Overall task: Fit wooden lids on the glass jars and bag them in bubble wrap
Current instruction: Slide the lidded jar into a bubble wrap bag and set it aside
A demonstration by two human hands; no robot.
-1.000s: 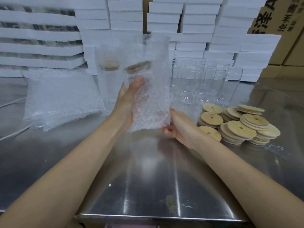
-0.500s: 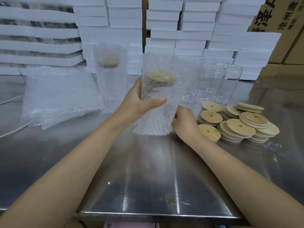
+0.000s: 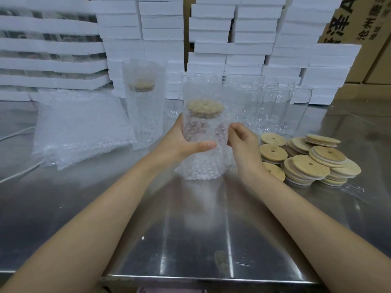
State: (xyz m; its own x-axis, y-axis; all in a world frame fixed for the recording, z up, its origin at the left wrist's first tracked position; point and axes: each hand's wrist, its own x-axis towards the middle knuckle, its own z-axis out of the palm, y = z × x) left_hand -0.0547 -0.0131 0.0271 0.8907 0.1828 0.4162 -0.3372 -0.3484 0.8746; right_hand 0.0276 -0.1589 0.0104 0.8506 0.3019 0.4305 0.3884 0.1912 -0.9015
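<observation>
Left hand (image 3: 186,142) grips my wooden-lidded glass jar (image 3: 204,121) inside its clear bubble-wrap bag (image 3: 201,166), steadying it upright while my right hand (image 3: 243,142) pinches the bag's edge to snug it.

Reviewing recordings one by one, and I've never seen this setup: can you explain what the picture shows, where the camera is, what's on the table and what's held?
No machine: a person works with bare hands, filmed by a head-worn camera looking down. The left hand grips a clear bubble-wrap bag holding a wooden-lidded glass jar; the right hand seems to pinch its side edge. On the steel table: another bagged jar, a stack of flat bubble-wrap bags, empty clear glass jars and a pile of round wooden lids. White boxes are stacked behind.
</observation>
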